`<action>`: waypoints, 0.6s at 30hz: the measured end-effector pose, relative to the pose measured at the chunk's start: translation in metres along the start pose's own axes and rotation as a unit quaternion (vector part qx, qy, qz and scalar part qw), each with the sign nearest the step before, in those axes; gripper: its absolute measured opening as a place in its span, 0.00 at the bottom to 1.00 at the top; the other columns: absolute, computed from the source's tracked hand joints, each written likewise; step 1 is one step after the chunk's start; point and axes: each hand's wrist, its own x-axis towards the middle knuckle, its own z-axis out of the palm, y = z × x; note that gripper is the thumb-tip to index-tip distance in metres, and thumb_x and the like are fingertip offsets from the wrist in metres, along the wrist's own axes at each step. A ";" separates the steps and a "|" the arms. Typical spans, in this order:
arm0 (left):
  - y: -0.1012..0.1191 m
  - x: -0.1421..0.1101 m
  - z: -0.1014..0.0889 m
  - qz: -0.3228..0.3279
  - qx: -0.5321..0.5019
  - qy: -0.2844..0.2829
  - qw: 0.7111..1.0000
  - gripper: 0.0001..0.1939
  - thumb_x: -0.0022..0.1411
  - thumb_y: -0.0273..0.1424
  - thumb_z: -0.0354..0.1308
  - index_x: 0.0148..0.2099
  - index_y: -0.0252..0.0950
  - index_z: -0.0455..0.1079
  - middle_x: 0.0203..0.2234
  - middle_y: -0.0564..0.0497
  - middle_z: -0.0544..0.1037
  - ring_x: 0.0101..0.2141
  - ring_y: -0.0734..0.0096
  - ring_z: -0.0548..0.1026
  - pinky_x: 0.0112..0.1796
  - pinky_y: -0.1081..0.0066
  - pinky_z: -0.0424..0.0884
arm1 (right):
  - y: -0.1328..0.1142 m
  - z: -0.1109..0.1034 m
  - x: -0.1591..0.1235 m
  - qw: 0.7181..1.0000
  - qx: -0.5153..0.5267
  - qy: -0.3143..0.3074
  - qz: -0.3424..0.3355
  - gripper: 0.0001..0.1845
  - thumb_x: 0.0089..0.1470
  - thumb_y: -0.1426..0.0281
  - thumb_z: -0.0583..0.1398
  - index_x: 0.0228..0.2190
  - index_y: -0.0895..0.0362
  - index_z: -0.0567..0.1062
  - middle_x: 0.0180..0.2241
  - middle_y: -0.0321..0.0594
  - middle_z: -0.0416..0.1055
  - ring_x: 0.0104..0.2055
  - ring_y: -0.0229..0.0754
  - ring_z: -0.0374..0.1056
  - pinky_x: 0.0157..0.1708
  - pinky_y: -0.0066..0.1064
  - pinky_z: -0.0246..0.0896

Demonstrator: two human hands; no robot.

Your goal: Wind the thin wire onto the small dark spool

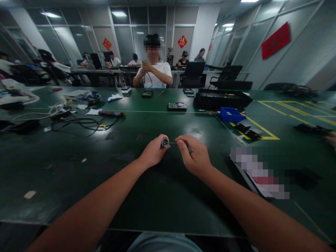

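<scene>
Left hand [155, 151]: we're gripping the metal-rimmed cylinder [165, 142], on our side of the hard drive [177, 106], apparently to steady it.
Right hand [196, 154]: we're pinching the thin rod [172, 142] beside it, seemingly for fine control.

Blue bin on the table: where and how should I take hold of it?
The blue bin is probably best pinched at its near wall, from above: it looks open-topped, so fingers should straddle the rim and clear the black pieces lying nearer.
</scene>
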 end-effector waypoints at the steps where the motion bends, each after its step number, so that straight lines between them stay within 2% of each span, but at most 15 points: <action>1: 0.000 0.000 0.000 -0.002 0.004 0.004 1.000 0.08 0.63 0.31 0.56 0.45 0.39 0.65 0.36 0.52 0.74 0.35 0.70 0.70 0.36 0.70 0.63 | 0.001 0.002 -0.001 0.999 0.023 0.015 0.024 0.09 0.64 0.66 0.54 0.42 0.54 0.73 0.35 0.42 0.76 0.37 0.43 0.72 0.40 0.38 0.66; 3: -0.001 0.000 0.000 -0.012 0.013 0.016 1.000 0.09 0.63 0.31 0.56 0.46 0.39 0.65 0.36 0.52 0.74 0.35 0.69 0.71 0.36 0.70 0.63 | 0.004 0.007 -0.001 0.991 0.095 0.044 0.086 0.11 0.63 0.64 0.55 0.44 0.54 0.72 0.36 0.42 0.76 0.37 0.43 0.73 0.39 0.38 0.67; 5: -0.002 0.000 -0.001 -0.022 0.019 0.022 0.999 0.09 0.63 0.31 0.56 0.46 0.39 0.65 0.36 0.52 0.74 0.35 0.69 0.71 0.35 0.70 0.63 | 0.010 0.013 0.000 0.973 0.172 0.064 0.143 0.12 0.63 0.61 0.56 0.42 0.55 0.73 0.34 0.41 0.76 0.37 0.43 0.74 0.39 0.37 0.68; 8: -0.002 0.000 -0.002 -0.019 0.018 0.010 1.000 0.08 0.64 0.31 0.56 0.45 0.39 0.65 0.36 0.51 0.75 0.36 0.68 0.71 0.36 0.70 0.63 | 0.023 0.020 0.004 0.939 0.264 0.093 0.203 0.16 0.63 0.57 0.55 0.38 0.56 0.74 0.31 0.40 0.75 0.33 0.41 0.72 0.38 0.37 0.69; 13: 0.003 -0.001 -0.003 -0.008 0.022 -0.003 1.000 0.06 0.64 0.31 0.56 0.44 0.39 0.65 0.36 0.52 0.75 0.36 0.68 0.71 0.36 0.69 0.63 | 0.044 0.022 0.011 0.879 0.354 0.115 0.298 0.17 0.60 0.55 0.56 0.33 0.56 0.72 0.29 0.39 0.72 0.28 0.39 0.70 0.29 0.33 0.69; 15: 0.004 -0.001 -0.003 -0.012 0.021 -0.001 1.000 0.06 0.64 0.31 0.56 0.44 0.39 0.65 0.36 0.52 0.75 0.36 0.68 0.71 0.35 0.69 0.63 | 0.044 0.019 0.011 0.878 0.349 0.134 0.298 0.16 0.60 0.55 0.56 0.33 0.55 0.72 0.29 0.38 0.71 0.28 0.39 0.69 0.29 0.33 0.68; 18: 0.002 -0.001 -0.003 -0.016 0.019 -0.003 1.000 0.07 0.64 0.31 0.56 0.45 0.39 0.65 0.37 0.52 0.75 0.36 0.67 0.72 0.35 0.69 0.63 | 0.036 0.016 0.010 0.908 0.291 0.145 0.266 0.15 0.61 0.57 0.55 0.35 0.55 0.73 0.29 0.38 0.72 0.30 0.39 0.69 0.32 0.34 0.67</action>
